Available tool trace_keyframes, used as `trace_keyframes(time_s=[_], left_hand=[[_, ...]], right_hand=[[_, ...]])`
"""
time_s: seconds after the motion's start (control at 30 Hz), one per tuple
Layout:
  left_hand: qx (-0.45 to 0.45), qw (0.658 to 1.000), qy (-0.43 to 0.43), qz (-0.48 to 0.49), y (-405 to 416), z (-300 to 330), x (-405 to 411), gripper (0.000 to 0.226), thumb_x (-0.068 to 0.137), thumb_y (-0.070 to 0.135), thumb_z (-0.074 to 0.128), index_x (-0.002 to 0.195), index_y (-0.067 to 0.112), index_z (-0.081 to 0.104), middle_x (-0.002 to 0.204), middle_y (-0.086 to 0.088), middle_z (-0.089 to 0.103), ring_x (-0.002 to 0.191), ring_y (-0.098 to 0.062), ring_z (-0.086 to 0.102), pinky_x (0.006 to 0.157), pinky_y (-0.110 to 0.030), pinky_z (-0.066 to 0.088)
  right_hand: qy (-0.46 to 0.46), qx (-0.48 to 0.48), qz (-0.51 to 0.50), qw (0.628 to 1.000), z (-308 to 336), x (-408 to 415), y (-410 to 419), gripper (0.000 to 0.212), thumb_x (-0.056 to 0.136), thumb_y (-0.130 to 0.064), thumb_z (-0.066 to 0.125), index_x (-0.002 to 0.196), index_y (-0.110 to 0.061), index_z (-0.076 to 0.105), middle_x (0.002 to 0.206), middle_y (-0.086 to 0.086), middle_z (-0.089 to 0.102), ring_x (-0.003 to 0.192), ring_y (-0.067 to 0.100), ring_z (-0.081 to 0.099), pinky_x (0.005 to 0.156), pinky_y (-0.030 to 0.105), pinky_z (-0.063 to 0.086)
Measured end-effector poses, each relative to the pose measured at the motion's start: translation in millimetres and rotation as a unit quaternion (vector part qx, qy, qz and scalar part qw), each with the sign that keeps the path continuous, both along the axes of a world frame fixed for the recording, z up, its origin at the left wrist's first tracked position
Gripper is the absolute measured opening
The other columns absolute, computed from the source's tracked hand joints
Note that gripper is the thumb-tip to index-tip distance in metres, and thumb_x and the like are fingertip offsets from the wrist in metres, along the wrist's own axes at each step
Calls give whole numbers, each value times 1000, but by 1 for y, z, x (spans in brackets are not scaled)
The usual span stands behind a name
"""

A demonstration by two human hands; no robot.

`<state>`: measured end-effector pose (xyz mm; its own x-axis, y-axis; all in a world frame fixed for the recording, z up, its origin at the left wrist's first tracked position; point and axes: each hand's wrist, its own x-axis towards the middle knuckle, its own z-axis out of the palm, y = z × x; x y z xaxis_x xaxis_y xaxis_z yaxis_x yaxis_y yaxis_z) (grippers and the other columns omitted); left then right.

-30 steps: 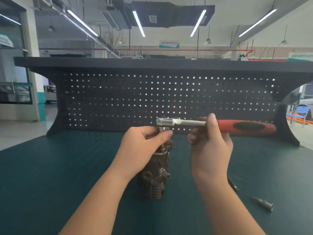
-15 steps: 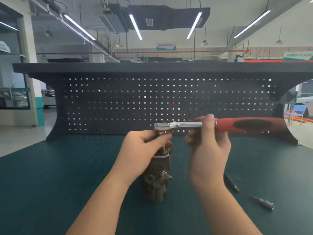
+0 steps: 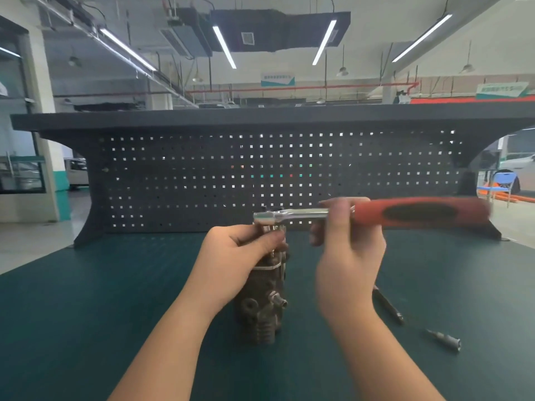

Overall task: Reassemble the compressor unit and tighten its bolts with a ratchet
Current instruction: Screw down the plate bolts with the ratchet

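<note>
- Compressor unit [image 3: 265,311]: upright on green bench mat [image 3: 86,314], mid-bench, before black pegboard [image 3: 202,175]; looks assembled.
- Left hand [image 3: 231,264]: wrapped round top of unit, steadying it just under ratchet head.
- Right hand [image 3: 347,250]: gripping ratchet [image 3: 376,214] where steel shank meets red handle; tool level, head over unit top.
- Bolt under head: hidden by fingers.
- Stage, judged: tightening under way; bolts left to do cannot tell.
- Loose on mat, right: dark rod [image 3: 388,305]; metal socket [image 3: 444,340].

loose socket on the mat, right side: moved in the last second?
No. The loose socket lies on the green mat right of the compressor, same spot beside the dark rod; slight frame shift is head-camera motion.
</note>
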<state>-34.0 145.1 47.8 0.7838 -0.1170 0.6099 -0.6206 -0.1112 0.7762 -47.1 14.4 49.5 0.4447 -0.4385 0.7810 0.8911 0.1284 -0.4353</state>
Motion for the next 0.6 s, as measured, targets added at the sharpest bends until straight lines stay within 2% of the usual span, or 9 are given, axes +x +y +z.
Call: trace_keyframes(time_s=[0.1,0.17,0.23,0.3,0.37,0.4,0.47,0.53,0.6], left_hand=[[3,1000,-2,15,-2,-2,3,8,84,26,72,84,25,80,82,7,77,81,-8,74,73,-19,57],[4,1000,-4,10,-3,-1,1,8,81,28,73,87,26,79,84,7,77,84,-9,73,77,-24,56],[-3,1000,-1,-3,-3,4,-2,4,78,27,78,80,27,80,79,8,77,77,-6,72,72,-22,55],[8,1000,10,12,0,6,-1,24,84,11,72,62,19,77,60,11,68,59,-3,64,57,-17,50],[29,999,31,9,8,3,1,36,90,-9,56,59,0,72,53,5,59,57,-11,58,55,-21,45],[24,999,37,13,9,3,3,39,89,-12,53,57,1,72,53,4,59,57,-12,58,55,-21,44],[6,1000,26,1,2,6,-2,34,85,1,66,57,18,76,56,9,66,55,-3,60,52,-16,46],[3,1000,4,-14,1,4,-4,10,72,34,74,72,26,80,71,6,75,66,-3,69,63,-16,51],[12,1000,9,-15,3,0,-1,28,65,49,70,82,29,80,82,3,77,80,-10,73,77,-24,56]], right_hand=[[136,146,161,967,2,10,-12,28,100,-31,48,78,-18,59,56,-9,56,52,7,50,58,26,39],[77,117,107,984,-2,6,-2,24,99,-30,50,77,-25,58,58,-14,55,53,4,50,57,22,41],[-47,-37,-46,997,-4,-3,10,16,93,-33,55,77,-35,56,63,-20,54,58,-3,52,58,14,44],[-149,-234,-213,937,-9,-5,19,10,80,-27,65,76,-29,56,64,-18,53,58,3,52,54,21,47],[-245,-318,-310,862,-13,-4,24,21,72,-12,72,78,-16,53,63,-4,49,55,18,43,48,30,38],[-256,-312,-314,859,-14,-4,24,24,73,-9,72,82,-15,51,65,-2,48,56,19,42,49,32,37],[-217,-244,-255,910,-14,-3,18,14,85,-16,65,87,-23,54,74,-12,52,62,5,51,56,23,43],[-95,-88,-138,982,-9,-3,8,8,92,-31,55,85,-30,55,72,-19,55,64,-4,53,61,13,43],[74,82,48,993,-1,2,-3,22,97,-34,50,82,-21,59,60,-15,55,55,2,51,57,20,42]])
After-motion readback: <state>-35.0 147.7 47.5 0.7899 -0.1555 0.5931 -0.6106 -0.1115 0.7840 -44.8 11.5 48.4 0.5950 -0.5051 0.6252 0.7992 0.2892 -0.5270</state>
